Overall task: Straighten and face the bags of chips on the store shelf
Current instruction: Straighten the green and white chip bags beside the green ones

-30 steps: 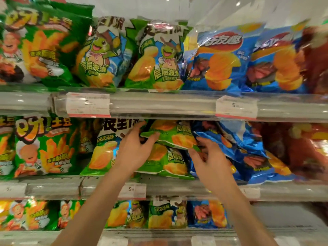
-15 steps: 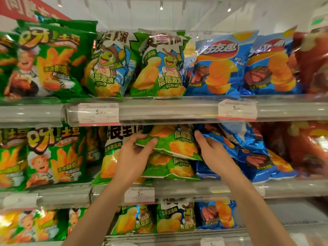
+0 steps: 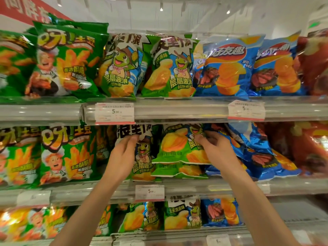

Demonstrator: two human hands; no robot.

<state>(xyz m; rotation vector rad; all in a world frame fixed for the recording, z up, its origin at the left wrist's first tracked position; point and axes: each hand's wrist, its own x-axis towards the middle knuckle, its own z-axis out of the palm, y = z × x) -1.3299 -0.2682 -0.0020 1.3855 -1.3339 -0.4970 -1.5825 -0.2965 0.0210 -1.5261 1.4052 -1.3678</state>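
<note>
Left hand [image 3: 122, 155]: fingers straight, flat against upright glossy turtle-print bag [image 3: 142, 153]. Right hand [image 3: 215, 150]: fingertips curled, pinching crinkled green foil bag [image 3: 179, 144], tilted atop a second, middle shelf [image 3: 195, 188]. Beside: slumped blue bags [image 3: 262, 157]. Above: puffed pillow-shaped bags, top shelf [image 3: 177, 109].

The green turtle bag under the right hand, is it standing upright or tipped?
Tipped. The green turtle bag leans sideways on another bag, its print slanted, while the right hand pinches its upper edge.

L hand [image 3: 122, 155] now flat on frog bag [image 3: 142, 157]; green bag [image 3: 179, 144] tipped upright.
</note>
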